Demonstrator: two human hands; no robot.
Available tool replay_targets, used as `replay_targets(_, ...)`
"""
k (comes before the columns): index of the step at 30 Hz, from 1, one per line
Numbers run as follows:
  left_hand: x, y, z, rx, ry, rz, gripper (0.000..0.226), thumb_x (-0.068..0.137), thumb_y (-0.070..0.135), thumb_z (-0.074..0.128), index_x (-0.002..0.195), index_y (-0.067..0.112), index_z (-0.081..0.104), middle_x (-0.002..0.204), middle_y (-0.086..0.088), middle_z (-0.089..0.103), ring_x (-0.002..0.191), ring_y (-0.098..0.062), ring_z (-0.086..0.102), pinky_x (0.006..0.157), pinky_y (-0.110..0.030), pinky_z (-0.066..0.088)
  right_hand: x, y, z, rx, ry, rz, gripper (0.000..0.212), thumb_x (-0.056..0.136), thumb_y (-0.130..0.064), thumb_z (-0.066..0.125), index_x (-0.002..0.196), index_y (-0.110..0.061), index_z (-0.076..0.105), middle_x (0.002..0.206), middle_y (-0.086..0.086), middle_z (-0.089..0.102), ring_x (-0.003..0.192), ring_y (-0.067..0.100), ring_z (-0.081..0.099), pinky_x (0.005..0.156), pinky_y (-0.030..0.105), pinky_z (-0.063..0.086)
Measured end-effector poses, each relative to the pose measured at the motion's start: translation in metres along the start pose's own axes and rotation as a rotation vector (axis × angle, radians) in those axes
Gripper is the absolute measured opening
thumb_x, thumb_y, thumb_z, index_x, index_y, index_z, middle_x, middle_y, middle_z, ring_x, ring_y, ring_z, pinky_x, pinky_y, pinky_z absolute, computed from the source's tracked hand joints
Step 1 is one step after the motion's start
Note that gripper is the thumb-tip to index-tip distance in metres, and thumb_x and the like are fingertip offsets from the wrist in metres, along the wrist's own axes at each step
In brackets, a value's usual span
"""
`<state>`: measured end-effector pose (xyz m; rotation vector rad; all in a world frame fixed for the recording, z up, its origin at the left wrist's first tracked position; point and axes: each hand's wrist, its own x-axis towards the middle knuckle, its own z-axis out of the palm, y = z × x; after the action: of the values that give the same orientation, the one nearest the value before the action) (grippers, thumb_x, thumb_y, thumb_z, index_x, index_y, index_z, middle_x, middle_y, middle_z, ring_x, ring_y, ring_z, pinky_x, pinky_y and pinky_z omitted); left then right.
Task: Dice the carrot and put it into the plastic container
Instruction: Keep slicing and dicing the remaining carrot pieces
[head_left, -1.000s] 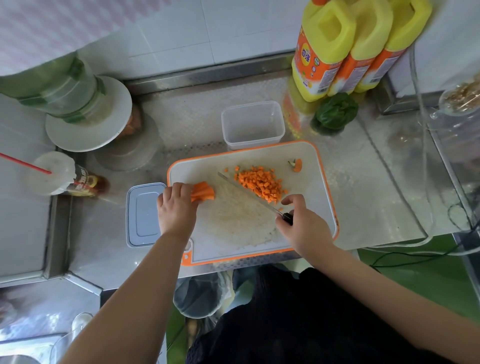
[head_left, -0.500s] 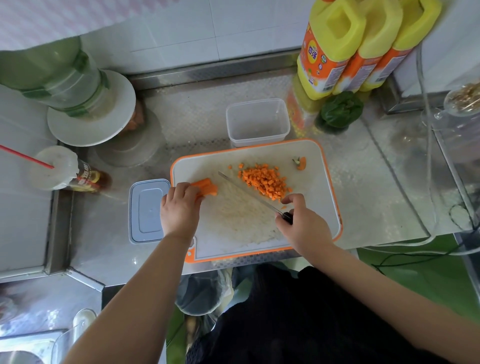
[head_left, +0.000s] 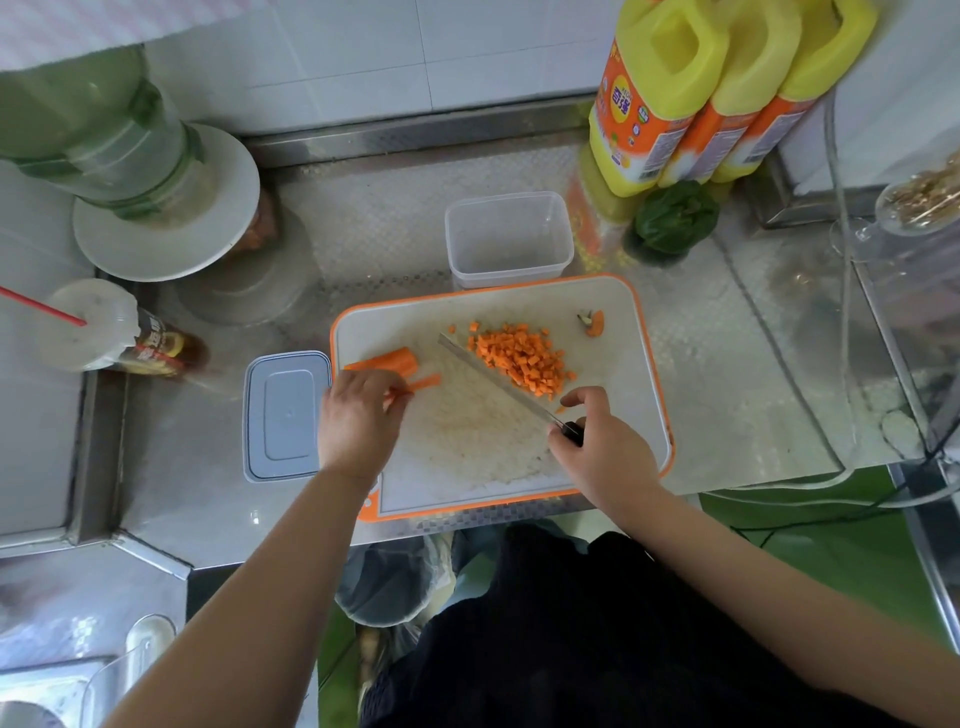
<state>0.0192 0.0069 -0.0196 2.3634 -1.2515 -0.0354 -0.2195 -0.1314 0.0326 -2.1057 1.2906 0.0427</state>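
Note:
A white cutting board with an orange rim (head_left: 631, 332) lies on the steel counter. A heap of diced carrot (head_left: 522, 358) sits on its far middle. My right hand (head_left: 602, 447) grips the black handle of a knife (head_left: 493, 379), whose blade slants along the left side of the heap. At the board's left edge lie carrot sticks (head_left: 389, 361); my left hand (head_left: 358, 415) pinches one thin stick (head_left: 423, 383). The clear plastic container (head_left: 509, 239) stands empty just behind the board.
The container's grey lid (head_left: 285, 415) lies left of the board. A carrot end (head_left: 595, 322) sits at the board's far right. Yellow oil bottles (head_left: 691, 88) and a green vegetable (head_left: 675, 218) stand at the back right. A lidded cup with a red straw (head_left: 98, 322) is at the left.
My left hand set the bundle of carrot sticks down at the board's left edge and now draws one thin stick from it. The knife hand has stayed in place.

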Motion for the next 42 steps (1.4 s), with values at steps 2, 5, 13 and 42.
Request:
replay_targets(2,-0.009,0.018,0.004,-0.095,-0.083,0.086,0.009,0.078,0.016,0.075,0.08,0.015,0.067,0.084,0.0,0.065,0.086,-0.028,0.054,0.07,-0.039,0.047,0.002,-0.003,0.0,0.011,-0.025,0.01,0.03,0.092,-0.037,0.056,0.115,-0.026,0.041,0.064,-0.01,0.056,0.059,0.018,0.061,0.056,0.036,0.052)
replay_targets(5,-0.026,0.037,0.021,-0.079,-0.202,0.162,0.016,0.078,0.011,0.076,0.08,0.014,0.061,0.094,0.001,0.061,0.094,-0.025,0.053,0.06,-0.039,0.053,0.005,-0.006,-0.001,0.004,-0.055,-0.005,0.029,0.092,-0.037,0.056,0.114,-0.026,0.04,0.065,-0.007,0.057,0.058,0.018,0.06,0.054,0.035,0.049)
replay_targets(13,-0.041,0.035,0.02,-0.091,-0.301,0.033,0.032,0.077,0.02,0.079,0.104,0.014,0.064,0.112,0.001,0.062,0.111,-0.017,0.045,0.072,-0.04,0.056,0.007,-0.006,0.003,-0.022,-0.091,-0.017,0.028,0.092,-0.038,0.055,0.114,-0.026,0.041,0.071,-0.004,0.062,0.062,0.02,0.062,0.058,0.038,0.053)
replay_targets(42,-0.061,0.05,0.035,-0.032,0.003,0.083,0.021,0.089,0.023,0.054,0.086,0.009,0.07,0.092,-0.005,0.064,0.088,-0.025,0.051,0.059,-0.035,0.051,0.021,-0.02,0.007,-0.484,-0.313,-0.358,0.026,0.102,-0.034,0.037,0.098,-0.014,0.054,0.059,-0.003,0.044,0.048,0.016,0.038,0.043,0.028,0.024)
